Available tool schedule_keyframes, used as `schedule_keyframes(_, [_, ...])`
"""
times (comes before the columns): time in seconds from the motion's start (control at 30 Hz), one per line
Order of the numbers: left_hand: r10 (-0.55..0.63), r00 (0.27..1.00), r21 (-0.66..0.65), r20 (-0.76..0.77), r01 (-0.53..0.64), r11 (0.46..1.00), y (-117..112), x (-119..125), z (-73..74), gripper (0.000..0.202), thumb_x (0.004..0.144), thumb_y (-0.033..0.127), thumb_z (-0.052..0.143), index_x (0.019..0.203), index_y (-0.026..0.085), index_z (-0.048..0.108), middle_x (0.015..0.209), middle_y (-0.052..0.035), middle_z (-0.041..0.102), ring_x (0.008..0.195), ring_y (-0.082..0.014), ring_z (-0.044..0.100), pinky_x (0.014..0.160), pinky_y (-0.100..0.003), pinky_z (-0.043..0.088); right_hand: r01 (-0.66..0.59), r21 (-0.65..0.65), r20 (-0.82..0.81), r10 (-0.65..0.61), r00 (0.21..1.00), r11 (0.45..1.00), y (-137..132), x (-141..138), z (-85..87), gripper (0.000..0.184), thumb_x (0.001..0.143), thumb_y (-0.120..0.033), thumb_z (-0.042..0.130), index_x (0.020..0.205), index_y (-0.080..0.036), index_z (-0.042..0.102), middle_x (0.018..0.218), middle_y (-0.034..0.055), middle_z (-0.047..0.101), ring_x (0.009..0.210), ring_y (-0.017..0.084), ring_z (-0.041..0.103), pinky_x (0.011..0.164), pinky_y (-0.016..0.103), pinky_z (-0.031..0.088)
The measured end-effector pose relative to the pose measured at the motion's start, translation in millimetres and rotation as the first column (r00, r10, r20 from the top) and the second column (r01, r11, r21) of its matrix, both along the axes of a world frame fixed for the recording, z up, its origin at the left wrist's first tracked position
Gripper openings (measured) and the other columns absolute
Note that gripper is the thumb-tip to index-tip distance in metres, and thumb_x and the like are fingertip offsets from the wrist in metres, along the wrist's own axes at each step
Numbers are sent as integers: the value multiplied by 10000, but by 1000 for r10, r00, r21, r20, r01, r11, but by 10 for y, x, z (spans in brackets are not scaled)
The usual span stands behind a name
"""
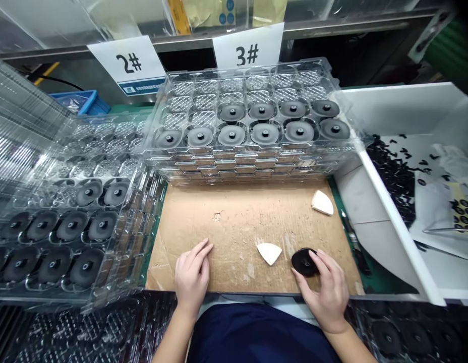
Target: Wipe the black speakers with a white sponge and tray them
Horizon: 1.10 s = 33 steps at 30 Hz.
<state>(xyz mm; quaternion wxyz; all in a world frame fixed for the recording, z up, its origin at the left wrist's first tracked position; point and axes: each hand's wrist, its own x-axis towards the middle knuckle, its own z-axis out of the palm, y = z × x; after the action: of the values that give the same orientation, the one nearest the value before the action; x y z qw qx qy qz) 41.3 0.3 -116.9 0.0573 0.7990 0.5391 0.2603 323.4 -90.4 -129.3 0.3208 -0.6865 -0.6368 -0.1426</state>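
A sheet of brown cardboard [234, 217] lies in front of me, and both hands are on it. My left hand [192, 272] rests there with its fingers loosely curved, holding nothing. My right hand [327, 290] grips a round black disc with a central hub [304, 262] by its edge. A white wedge-shaped piece [269, 253] lies between my hands, nearer the right one. Another white wedge [322, 202] sits at the far right of the cardboard. Just beyond stands a stack of transparent plastic trays [249, 164], whose top tray holds two rows of similar black discs.
More transparent trays with black discs [67, 212] are piled on the left, and others [408, 338] lie along the near edge. A white bin [393, 212] with small black parts stands on the right. Labels 2# [128, 63] and 3# [249, 50] and a blue crate [80, 101] are at the back.
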Motion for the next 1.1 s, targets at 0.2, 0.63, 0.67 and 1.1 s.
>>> schedule_keyframes(0.2, [-51, 998, 30, 29, 50, 998, -8, -11, 19, 286, 821, 63, 520, 1016, 224, 655, 1075, -66, 701, 878, -200, 622, 773, -359, 496, 3, -35, -11, -4, 1000, 999, -8, 3, -12, 495, 819, -298, 664, 1253, -126, 499, 1096, 158, 598, 1013, 277, 594, 868, 399, 491])
schedule_keyframes(0.63, [-91, 990, 167, 110, 72, 983, -56, -25, -6, 321, 779, -24, 521, 956, 198, 670, 1075, -101, 662, 941, -208, 604, 799, -357, 511, 12, -58, -21, -13, 1000, 998, -19, -3, -25, 456, 853, -340, 612, 1245, -138, 496, 1101, 150, 604, 1030, 269, 583, 880, 395, 471])
schedule_keyframes(0.67, [-94, 989, 178, 117, 72, 981, -61, -29, -8, 319, 778, -28, 524, 951, 197, 668, 1074, -105, 659, 941, -208, 603, 793, -356, 511, 13, -58, -22, -14, 1000, 998, -19, -4, -25, 452, 854, -340, 611, 1242, -139, 498, 1101, 150, 603, 1030, 268, 583, 879, 395, 471])
schedule_keyframes(1.1, [-76, 989, 224, 124, 47, 973, -77, -44, -26, 278, 787, 3, 555, 919, 218, 673, 1057, -96, 666, 843, -178, 611, 738, -349, 520, 34, -76, -20, -36, 999, 997, -28, -10, -32, 487, 847, -339, 617, 1283, -171, 480, 1122, 137, 596, 1037, 269, 583, 876, 392, 473])
